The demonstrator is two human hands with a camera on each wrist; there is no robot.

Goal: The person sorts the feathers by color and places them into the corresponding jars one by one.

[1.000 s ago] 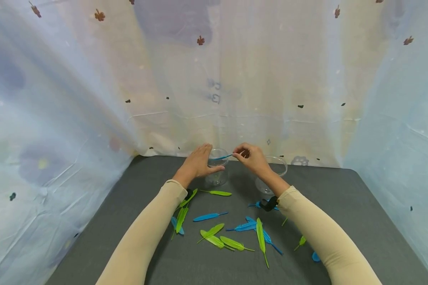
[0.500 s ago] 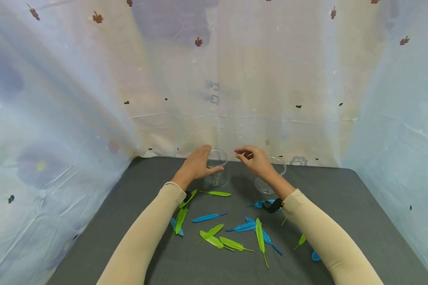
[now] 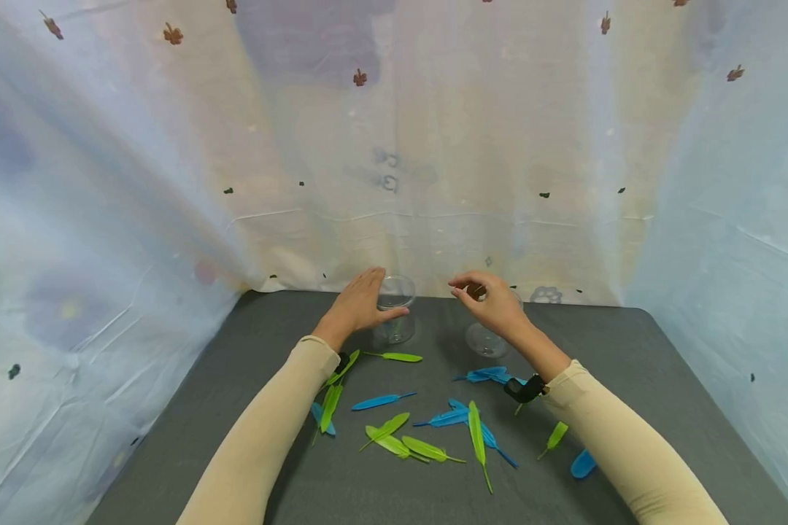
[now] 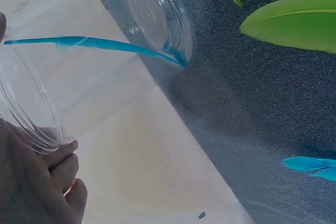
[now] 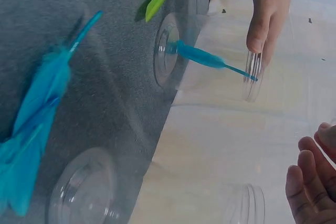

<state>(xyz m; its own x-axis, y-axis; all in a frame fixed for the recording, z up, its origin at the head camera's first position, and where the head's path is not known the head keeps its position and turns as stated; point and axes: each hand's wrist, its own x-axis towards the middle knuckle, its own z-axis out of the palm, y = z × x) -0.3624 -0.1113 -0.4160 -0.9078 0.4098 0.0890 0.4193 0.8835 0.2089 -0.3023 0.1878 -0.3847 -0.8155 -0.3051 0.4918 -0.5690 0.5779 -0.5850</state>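
Note:
My left hand [image 3: 357, 306] holds a tall clear plastic jar [image 3: 395, 332] near its rim, thumb and fingers on either side of it. Inside the jar a blue feather [image 5: 202, 57] leans at a slant, its thin quill tip up at the rim [image 5: 252, 85]. To the right, above a second clear jar [image 3: 486, 340], hovers my right hand [image 3: 492, 302], its fingers loosely bent with nothing between them. It partly hides that jar in the head view; its bent fingers [image 5: 310, 179] also show in the right wrist view.
Several green feathers [image 3: 478, 437] and blue feathers [image 3: 379, 402] lie scattered over the dark grey table [image 3: 433, 496]. Another blue feather [image 3: 583, 464] is partly covered by the right sleeve. A patterned curtain [image 3: 433, 219] rises behind the table and at both sides.
The right hand pinched a blue feather over the jar's mouth; it has let go, the feather is in the jar, and the hand has moved right. The left hand stays at the jar.

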